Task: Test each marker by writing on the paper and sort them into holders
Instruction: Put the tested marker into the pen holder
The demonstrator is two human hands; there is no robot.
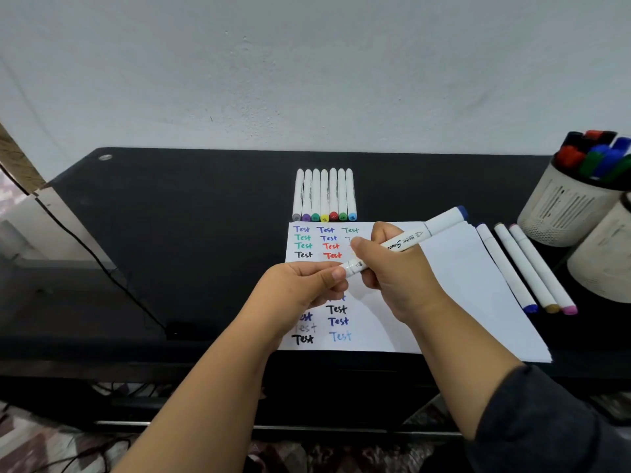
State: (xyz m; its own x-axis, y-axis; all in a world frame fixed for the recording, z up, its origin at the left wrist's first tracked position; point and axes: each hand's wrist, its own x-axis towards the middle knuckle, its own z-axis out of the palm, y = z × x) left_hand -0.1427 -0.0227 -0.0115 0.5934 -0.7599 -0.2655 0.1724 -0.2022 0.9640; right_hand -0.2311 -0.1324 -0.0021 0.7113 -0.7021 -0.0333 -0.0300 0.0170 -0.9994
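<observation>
1. A white marker [406,242] is being held above the middle of the paper [454,274], slanting from its blue cap at 2 o'clock down to its near end at 8 o'clock.
2. The right hand [396,271] is gripping the marker's barrel, with the fingers curling round it and the thumb lying along its top.
3. The left hand [304,285] is pinching the marker's near end between thumb and fingers; whether that end is carrying a cap cannot be told.
4. The paper is lying on the black table [191,213], bearing columns of the word "Test" in purple, blue, green, red and black, some of them hiding under the hands.
5. At 12 o'clock from the paper, seven white markers [324,194] are lying side by side, touching, with coloured ends facing the sheet's far edge.
6. At 3 o'clock, three more markers [526,268] are lying parallel beside the paper's right edge, ending in blue, tan and pink.
7. At 2 o'clock, a pale holder [566,206] is standing with dark, red, blue and green markers in it.
8. A second pale holder [604,264] is sitting just nearer, touching the first; its contents are out of frame.
</observation>
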